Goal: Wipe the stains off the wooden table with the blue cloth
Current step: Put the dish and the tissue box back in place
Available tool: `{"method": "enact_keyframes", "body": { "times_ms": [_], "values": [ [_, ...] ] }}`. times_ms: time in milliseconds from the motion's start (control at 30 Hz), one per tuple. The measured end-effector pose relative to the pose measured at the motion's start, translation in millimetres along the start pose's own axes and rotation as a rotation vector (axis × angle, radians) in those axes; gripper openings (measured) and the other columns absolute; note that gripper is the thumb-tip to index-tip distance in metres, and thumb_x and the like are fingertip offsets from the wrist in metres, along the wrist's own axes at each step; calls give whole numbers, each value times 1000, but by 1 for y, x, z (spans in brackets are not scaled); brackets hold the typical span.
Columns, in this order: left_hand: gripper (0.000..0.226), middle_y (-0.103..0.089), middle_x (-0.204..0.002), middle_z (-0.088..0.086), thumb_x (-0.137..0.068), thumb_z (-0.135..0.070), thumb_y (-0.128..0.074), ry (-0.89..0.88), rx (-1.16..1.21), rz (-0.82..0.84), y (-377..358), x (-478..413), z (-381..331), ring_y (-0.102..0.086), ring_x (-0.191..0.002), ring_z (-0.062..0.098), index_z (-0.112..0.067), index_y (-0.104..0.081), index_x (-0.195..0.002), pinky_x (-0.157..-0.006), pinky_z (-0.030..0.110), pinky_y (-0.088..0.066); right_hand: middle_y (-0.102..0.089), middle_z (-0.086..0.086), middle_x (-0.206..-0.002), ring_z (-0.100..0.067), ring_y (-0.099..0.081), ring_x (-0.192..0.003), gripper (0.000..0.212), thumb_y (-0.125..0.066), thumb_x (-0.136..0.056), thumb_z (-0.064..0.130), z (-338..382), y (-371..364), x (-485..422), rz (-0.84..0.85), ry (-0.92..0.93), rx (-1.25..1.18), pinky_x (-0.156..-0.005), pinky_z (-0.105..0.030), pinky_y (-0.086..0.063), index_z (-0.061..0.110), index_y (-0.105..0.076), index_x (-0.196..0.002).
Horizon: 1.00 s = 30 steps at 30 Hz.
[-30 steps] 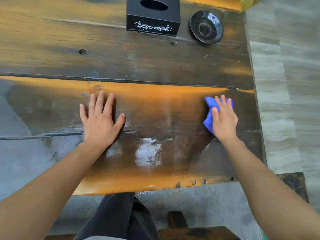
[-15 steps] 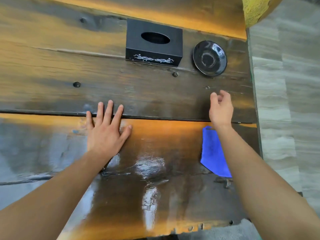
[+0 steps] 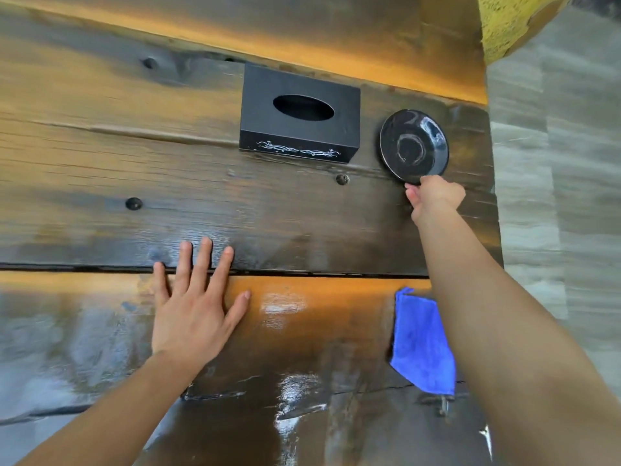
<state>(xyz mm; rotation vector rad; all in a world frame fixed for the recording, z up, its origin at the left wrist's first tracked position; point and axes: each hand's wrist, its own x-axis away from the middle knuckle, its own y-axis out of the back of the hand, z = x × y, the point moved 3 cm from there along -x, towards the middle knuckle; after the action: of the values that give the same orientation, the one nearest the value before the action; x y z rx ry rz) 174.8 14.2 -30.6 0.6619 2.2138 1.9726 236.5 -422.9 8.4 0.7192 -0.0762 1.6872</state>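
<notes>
1. One blue cloth [image 3: 421, 344] lay crumpled on the near plank of the wooden table [image 3: 100, 163], toward its right side, with nobody's fingers on it.
2. Beside the cloth, the right forearm crossed above its right edge, hiding part of it.
3. Two hands were in play. The left hand [image 3: 193, 309] was pressed flat on the wood, palm down, all five fingers spread wide, three fingertips reaching over the dark seam between the two planks.
4. The right hand [image 3: 433, 200] was out at the far right, fingers curled, thumb and fingertips at the near rim of the one black saucer [image 3: 414, 146]; whether they actually gripped that rim could not be told.
5. One black tissue box [image 3: 299, 112] stood just left of the saucer, its oval slot facing up, a pale scroll pattern along its near side.
6. Wet glossy patches shone on the near plank between the two arms.
</notes>
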Motion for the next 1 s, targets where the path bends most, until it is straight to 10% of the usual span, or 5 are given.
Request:
{"method": "enact_keyframes", "body": {
  "times_ms": [300, 467, 700, 1000],
  "values": [
    [75, -14, -175, 5, -101, -70, -26, -10, 33, -23, 6, 0, -1, -1, -163, 28, -31, -22, -165, -127, 62, -4, -69, -9, -82, -19, -63, -55, 22, -60, -91, -7, -17, 38, 55, -8, 33, -98, -60, -24, -55, 10, -59, -77],
    [52, -50, -158, 6, -99, -48, -52, 42, 419, -173, 13, 3, 12, -32, -156, 25, -16, -65, -138, -129, 57, -13, -59, 2, -48, -16, -56, -49, 32, -62, -91, -4, -55, 74, 107, 39, 78, -27, -66, -31, -54, 13, -54, -65],
    [52, -57, -146, 13, -89, -45, -62, 239, 380, -334, 33, 33, 79, -48, -141, 33, -9, -68, -126, -115, 49, -30, -62, 10, -51, -8, -55, -48, 17, -63, -97, 3, -114, 58, 176, 288, 92, 135, -54, -21, -51, 11, -66, -82],
    [88, -20, -171, 16, -92, -70, -40, 440, 170, -161, 24, 56, 131, -12, -161, 30, -15, -31, -159, -126, 54, -9, -76, -5, -89, -15, -70, -76, 11, -63, -99, 8, -131, 16, 204, 383, 101, 287, -66, -24, -56, 14, -72, -100]
  ]
}}
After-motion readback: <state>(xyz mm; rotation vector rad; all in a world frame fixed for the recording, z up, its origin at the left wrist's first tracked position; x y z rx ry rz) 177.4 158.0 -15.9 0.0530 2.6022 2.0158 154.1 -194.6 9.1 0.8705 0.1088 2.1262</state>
